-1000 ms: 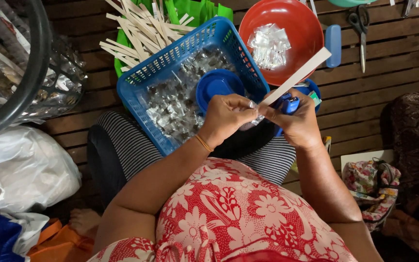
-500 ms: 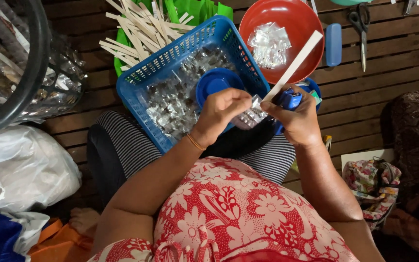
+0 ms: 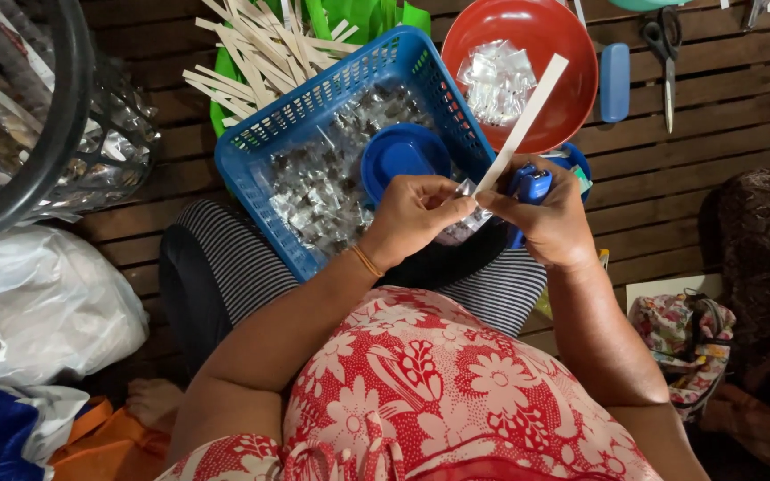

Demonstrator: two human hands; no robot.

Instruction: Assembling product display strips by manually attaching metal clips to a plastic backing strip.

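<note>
Your left hand [image 3: 416, 214] slides closer to the right hand [image 3: 545, 218]; white strip [image 3: 523, 120] tilts steeper, small packet [image 3: 467, 189] now pinched between them.

clear packets [image 3: 495, 82] in red bowl [image 3: 572, 107]

Both forearms bent inward, left hand [image 3: 416, 214] and right hand [image 3: 545, 218] meet, fingers apparently pinched.

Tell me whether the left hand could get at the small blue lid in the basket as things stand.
Probably yes. The lid lies uncovered on the packets, just above the left hand, with nothing between them. But that hand pinches a clear packet against the paper strip, so it would need to let go first.
</note>
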